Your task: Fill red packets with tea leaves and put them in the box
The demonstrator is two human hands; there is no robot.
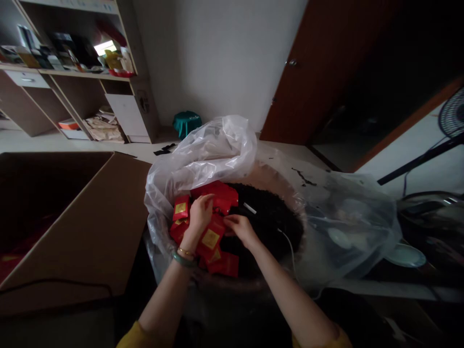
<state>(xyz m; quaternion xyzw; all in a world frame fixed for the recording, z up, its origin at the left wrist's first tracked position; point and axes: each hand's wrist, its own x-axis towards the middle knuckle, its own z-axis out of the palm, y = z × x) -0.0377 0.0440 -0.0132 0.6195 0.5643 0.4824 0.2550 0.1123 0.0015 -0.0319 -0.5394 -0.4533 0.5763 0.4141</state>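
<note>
My left hand (200,212), with a green bangle and a gold bracelet at the wrist, has its fingers closed at a red packet (225,198). To its right, my right hand (241,229) is pinched, thumb and fingers together, by the same packet; what it holds is too small and dim to make out. Some dark bits show between the two hands. Below them lie several red packets with gold labels (211,239). They rest on a heap of dark, loose, leaf-like material (275,208) in a large round container. A small white strip (250,208) lies on the heap.
A clear plastic liner (203,166) bunches over the container's far left rim. At left stands an open cardboard box (119,203). A white cord (290,244) hangs over the right rim, near a clear plastic bag (348,217). Behind are shelves, a teal bin (186,123) and a fan.
</note>
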